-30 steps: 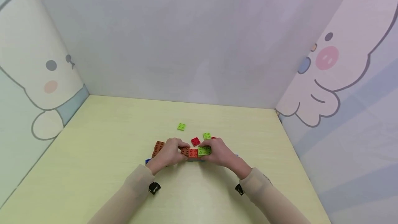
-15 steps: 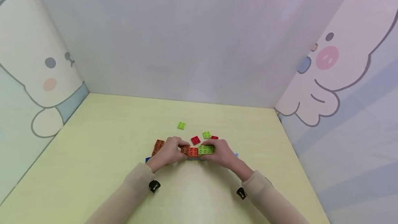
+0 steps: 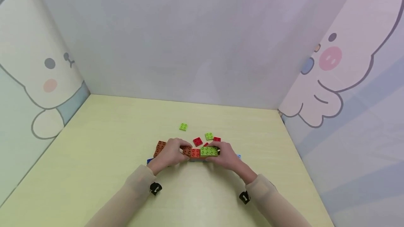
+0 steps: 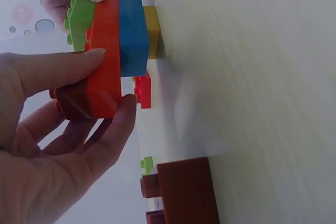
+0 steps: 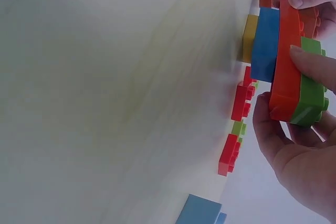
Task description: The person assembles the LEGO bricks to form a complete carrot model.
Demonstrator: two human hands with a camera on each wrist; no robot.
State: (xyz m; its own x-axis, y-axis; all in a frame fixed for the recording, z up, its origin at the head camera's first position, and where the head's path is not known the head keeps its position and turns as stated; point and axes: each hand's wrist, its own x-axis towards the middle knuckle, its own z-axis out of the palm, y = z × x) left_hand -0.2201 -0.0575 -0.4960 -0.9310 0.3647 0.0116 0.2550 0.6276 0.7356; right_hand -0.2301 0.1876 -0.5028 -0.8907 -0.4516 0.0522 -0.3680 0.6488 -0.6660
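A stack of building bricks stands between the hands: a yellow brick (image 4: 153, 32) lowest, then a blue brick (image 4: 134, 38), then a long red brick (image 4: 108, 30). On top sit a brown brick (image 3: 187, 150) at the left end and a green brick (image 3: 209, 151) at the right. My left hand (image 3: 170, 152) pinches the left end, its thumb on the red brick's side and a fingertip near its underside. My right hand (image 3: 224, 156) pinches the right end, thumb across the red and green bricks, fingers curled on the far side. Both overhanging ends of the red brick are off the table.
Brown bricks (image 3: 160, 145) and a dark blue brick (image 3: 149, 160) lie by the left hand. Behind the stack are a red brick (image 3: 197, 142) and green bricks (image 3: 183, 126). A light blue brick (image 5: 198, 212) lies right. A grey wall (image 3: 183, 55) stands behind the table.
My right hand has slid a little to the right along the stack, and more of the green brick's studs show. The left hand keeps its hold on the left end.
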